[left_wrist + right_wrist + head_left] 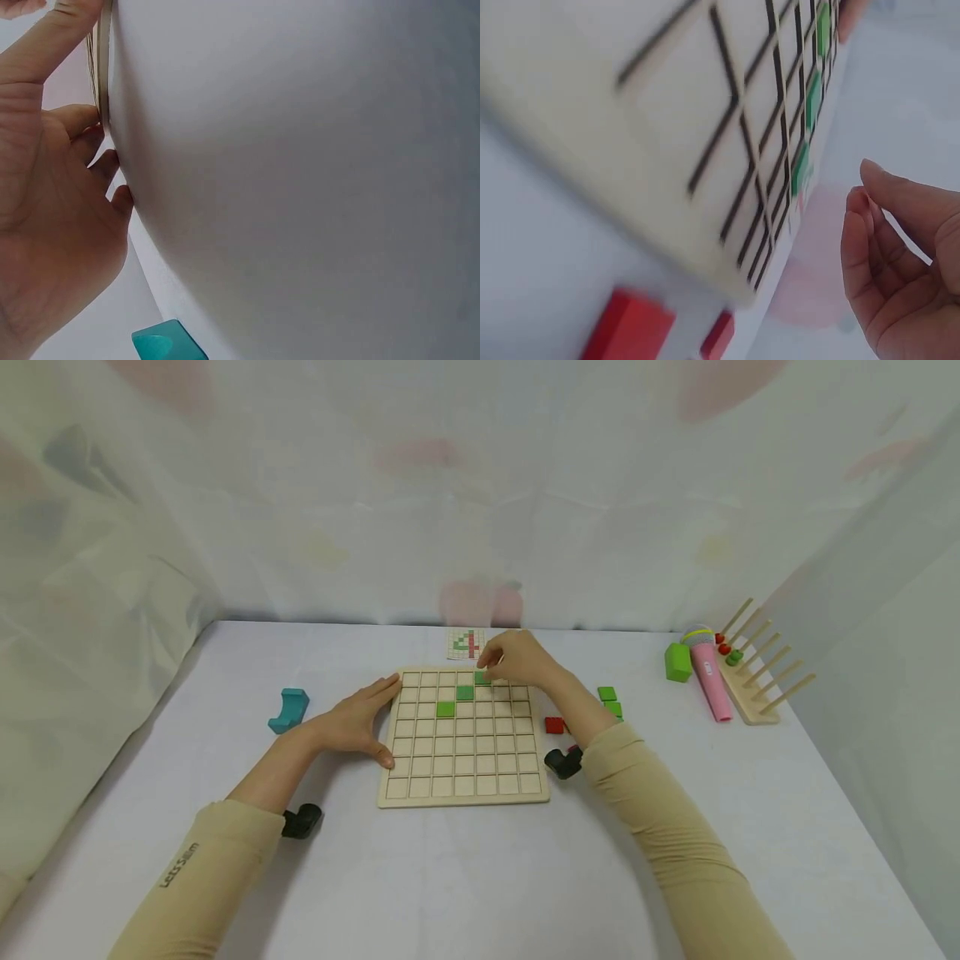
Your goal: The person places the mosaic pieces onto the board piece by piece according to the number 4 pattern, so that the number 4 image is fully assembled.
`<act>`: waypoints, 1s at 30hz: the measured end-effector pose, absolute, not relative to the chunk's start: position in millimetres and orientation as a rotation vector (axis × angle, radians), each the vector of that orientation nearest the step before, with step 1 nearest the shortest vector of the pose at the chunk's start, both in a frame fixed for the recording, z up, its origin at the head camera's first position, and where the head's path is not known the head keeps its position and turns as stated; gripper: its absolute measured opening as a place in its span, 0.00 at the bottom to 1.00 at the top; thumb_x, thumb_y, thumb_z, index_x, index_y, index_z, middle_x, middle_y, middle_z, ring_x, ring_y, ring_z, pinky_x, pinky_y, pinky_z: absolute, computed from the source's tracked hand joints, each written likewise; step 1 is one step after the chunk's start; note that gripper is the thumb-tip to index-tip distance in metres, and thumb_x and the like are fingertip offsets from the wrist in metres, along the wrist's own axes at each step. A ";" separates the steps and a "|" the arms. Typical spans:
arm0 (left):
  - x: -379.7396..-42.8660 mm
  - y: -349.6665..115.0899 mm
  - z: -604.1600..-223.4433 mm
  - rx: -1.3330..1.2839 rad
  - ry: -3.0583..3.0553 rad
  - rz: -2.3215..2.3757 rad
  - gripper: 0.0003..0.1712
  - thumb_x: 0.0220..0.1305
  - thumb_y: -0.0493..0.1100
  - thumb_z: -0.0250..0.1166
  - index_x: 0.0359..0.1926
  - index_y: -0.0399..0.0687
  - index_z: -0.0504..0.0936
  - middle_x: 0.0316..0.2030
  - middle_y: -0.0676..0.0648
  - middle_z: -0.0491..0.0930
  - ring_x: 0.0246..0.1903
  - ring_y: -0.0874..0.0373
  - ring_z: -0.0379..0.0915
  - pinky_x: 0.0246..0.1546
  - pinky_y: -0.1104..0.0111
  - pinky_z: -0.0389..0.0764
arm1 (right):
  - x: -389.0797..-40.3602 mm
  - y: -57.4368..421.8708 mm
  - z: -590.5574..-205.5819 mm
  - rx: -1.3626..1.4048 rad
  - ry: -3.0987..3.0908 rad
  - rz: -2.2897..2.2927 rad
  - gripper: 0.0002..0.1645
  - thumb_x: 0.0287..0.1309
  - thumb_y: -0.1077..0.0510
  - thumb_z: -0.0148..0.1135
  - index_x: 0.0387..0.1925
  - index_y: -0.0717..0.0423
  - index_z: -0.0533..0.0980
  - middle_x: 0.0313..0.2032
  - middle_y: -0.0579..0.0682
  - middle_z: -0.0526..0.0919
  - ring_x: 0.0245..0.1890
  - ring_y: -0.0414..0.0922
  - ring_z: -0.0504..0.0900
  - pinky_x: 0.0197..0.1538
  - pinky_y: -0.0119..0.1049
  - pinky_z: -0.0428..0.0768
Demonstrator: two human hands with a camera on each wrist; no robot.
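Note:
A wooden grid board (465,800) lies flat, with three green square tiles in its cells along a diagonal: a lower-left tile (446,709), a middle tile (465,692) and an upper-right tile (481,678). My left hand (351,720) rests along the board's left edge, thumb and fingers spread; in the left wrist view its fingertips touch the rim (104,67). Over the upper-right tile is my right hand (521,657), fingers loosely bent. The right wrist view shows this hand (900,255) with thumb and index tip slightly apart and nothing visible between them.
Behind the board lies a small pattern card (466,644). Red tiles (553,725) and green tiles (607,693) lie to its right, partly behind my forearm. A teal curved block (289,710) is at left; a green block (678,662), pink toy microphone (711,681) and pegged rack (757,710) stand far right.

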State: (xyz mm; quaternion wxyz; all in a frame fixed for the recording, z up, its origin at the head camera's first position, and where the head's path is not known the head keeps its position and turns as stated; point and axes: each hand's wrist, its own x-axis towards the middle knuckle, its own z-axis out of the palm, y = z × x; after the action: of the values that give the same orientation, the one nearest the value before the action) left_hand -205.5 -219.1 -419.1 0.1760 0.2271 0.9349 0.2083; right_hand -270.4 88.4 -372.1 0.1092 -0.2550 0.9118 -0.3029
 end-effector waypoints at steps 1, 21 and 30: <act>-205.8 -219.2 -419.3 0.643 2.649 0.589 0.81 0.32 0.63 0.82 0.78 0.36 0.43 0.79 0.37 0.38 0.78 0.34 0.34 0.75 0.37 0.48 | -271.6 93.8 -371.5 -0.729 2.682 -0.901 0.10 0.58 0.60 0.68 0.42 0.57 0.85 0.39 0.53 0.88 0.43 0.48 0.84 0.48 0.40 0.82; -209.2 -219.8 -421.8 0.638 2.640 0.587 0.81 0.33 0.64 0.82 0.78 0.38 0.42 0.80 0.38 0.37 0.78 0.34 0.34 0.75 0.37 0.48 | -284.1 210.1 -384.4 -0.459 2.714 -0.803 0.13 0.60 0.60 0.64 0.46 0.59 0.83 0.38 0.56 0.84 0.38 0.49 0.80 0.39 0.31 0.76; -208.7 -220.5 -421.0 0.629 2.638 0.586 0.81 0.33 0.64 0.82 0.78 0.38 0.42 0.80 0.38 0.37 0.78 0.34 0.34 0.74 0.35 0.48 | -284.7 247.3 -390.4 -0.469 2.613 -0.743 0.14 0.61 0.62 0.61 0.48 0.57 0.83 0.40 0.56 0.83 0.39 0.46 0.78 0.42 0.31 0.75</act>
State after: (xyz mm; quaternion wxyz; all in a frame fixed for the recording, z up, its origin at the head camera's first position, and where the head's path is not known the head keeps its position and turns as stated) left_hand -208.7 -220.5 -421.0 0.1824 0.2227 0.9349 0.2076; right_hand -284.7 247.3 -390.4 0.1911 -0.1669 0.9304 -0.2644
